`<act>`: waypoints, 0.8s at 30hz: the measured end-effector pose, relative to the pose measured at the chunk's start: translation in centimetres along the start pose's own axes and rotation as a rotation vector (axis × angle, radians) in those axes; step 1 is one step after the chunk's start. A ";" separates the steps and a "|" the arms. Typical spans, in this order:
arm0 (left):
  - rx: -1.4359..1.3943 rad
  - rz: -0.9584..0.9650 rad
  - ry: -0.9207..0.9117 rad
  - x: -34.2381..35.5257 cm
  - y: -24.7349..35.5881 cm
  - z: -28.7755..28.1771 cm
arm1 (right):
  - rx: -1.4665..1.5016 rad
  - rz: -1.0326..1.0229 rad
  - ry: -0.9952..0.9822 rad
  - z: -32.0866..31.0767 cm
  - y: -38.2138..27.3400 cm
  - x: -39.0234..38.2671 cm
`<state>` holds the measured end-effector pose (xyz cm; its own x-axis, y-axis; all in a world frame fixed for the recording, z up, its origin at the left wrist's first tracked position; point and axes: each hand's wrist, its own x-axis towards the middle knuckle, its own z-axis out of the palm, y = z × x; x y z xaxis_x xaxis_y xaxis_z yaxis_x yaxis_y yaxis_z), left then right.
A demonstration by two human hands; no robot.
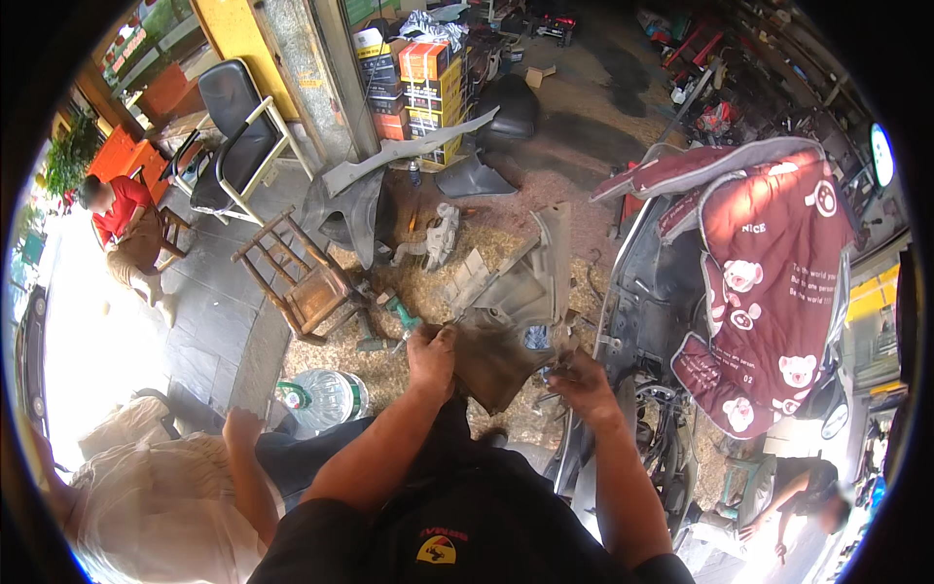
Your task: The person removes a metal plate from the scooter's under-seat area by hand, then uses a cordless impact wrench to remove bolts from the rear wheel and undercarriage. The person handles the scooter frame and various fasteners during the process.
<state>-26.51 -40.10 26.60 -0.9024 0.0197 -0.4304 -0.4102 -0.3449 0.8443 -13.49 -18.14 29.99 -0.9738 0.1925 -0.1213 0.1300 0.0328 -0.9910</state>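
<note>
In front of my body I hold a dusty dark plastic panel (494, 368) that looks like a vehicle body panel. My left hand (431, 358) is closed on its left edge, thumb on top. At the right corner, the fingers of my right hand (584, 385) are pinched on the panel's edge. Just beyond lies a larger grey-brown plastic panel (530, 284), which the held one partly covers. A green power tool (399, 313) lies on the floor to the left of it, close to my left hand.
A motor scooter under a maroon quilted cover (769, 282) stands at right. On the left are a small wooden chair (297, 277), a large clear plastic bottle (326, 397) and a seated person (165, 496) close beside me. Grey panels (355, 209) and stacked boxes (428, 88) lie farther off.
</note>
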 end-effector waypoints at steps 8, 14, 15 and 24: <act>0.183 0.135 0.090 6.2 0.9 -2.7 | 0.132 0.002 0.114 -1.0 -5.0 7.9; 0.510 0.246 0.210 11.6 2.3 -4.6 | 0.134 0.024 -0.063 3.9 -7.4 15.9; 0.522 0.204 0.223 12.5 2.2 -5.0 | 0.141 0.038 -0.086 4.7 -7.1 17.0; 0.775 0.343 0.365 17.4 2.5 -8.2 | -0.142 0.266 0.079 8.8 -3.0 25.4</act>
<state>-42.18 -48.32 18.63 -0.9473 -0.3103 -0.0799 -0.2206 0.4504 0.8651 -40.29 -21.96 29.35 -0.8853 0.2878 -0.3653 0.4087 0.1064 -0.9065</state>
